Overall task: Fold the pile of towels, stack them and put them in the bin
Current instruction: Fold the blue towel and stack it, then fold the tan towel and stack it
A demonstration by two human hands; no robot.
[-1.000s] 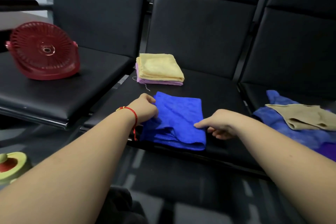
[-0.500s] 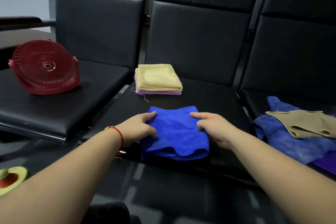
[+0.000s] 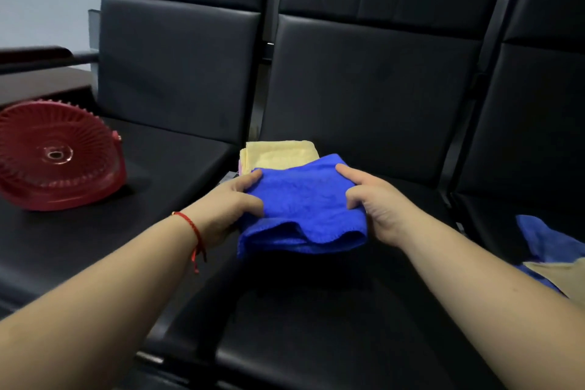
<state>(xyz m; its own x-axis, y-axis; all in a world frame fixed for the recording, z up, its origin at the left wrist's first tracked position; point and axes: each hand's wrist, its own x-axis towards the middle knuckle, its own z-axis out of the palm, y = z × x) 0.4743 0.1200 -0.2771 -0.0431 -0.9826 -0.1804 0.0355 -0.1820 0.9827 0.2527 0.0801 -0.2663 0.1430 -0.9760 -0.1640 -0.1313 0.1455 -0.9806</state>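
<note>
blue towel (image 3: 300, 199): folded, wavy front edge | left hand (image 3: 228, 203), right hand (image 3: 376, 203): pinching it

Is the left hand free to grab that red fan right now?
Probably not at once: the left hand grips the blue towel together with the right hand. The red fan sits unobstructed on the next seat, so letting go should suffice.

the folded towel (image 3: 304, 199) held between the two hands is a vivid royal blue, plain, with no print. behind it the stacked towel (image 3: 278, 153) is pale yellow, with a thin pink edge (image 3: 241, 168) showing beneath. the round fan (image 3: 57, 155) is dark red with fine radial ribs. the seats (image 3: 364, 98) are glossy black. a red string bracelet (image 3: 193, 231) circles the left wrist. at far right lie a blue cloth (image 3: 544, 237) and a tan cloth (image 3: 563, 275).
</note>
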